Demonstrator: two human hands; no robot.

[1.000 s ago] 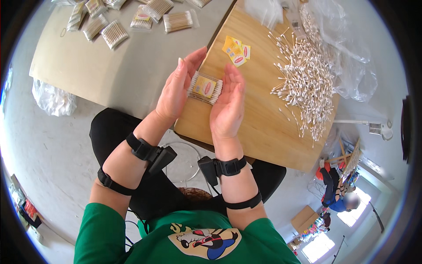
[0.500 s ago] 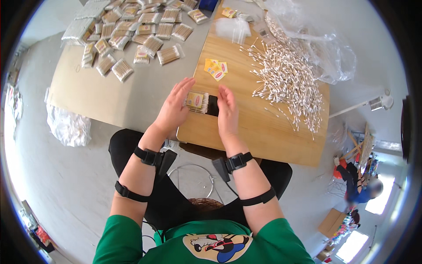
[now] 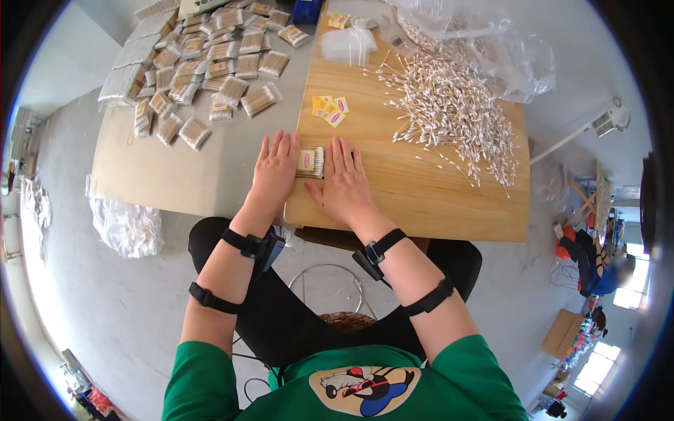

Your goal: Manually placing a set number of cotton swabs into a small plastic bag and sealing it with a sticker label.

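A flat bundle of cotton swabs (image 3: 319, 163) lies on the wooden board between my hands, a small yellow card (image 3: 306, 161) on top of it. My left hand (image 3: 275, 170) is flat with its fingers stretched forward, along the bundle's left side. On the other side my right hand (image 3: 344, 179) lies palm down, fingers extended, its edge at the swab tips. Neither hand grips anything. What is under the right palm is hidden. Just beyond the hands several loose yellow and white cards (image 3: 330, 109) overlap on the board.
A large heap of loose cotton swabs (image 3: 456, 105) spreads at the right, with a clear plastic bag (image 3: 519, 70) behind it. Clear small bags (image 3: 347, 45) lie at the far edge. Many packed swab packets (image 3: 232, 91) cover the grey table (image 3: 189, 165) at the left.
My right hand has turned from standing on edge to palm down, covering the spot where a black block showed. My left hand stays by the bundle. The view has shifted slightly.
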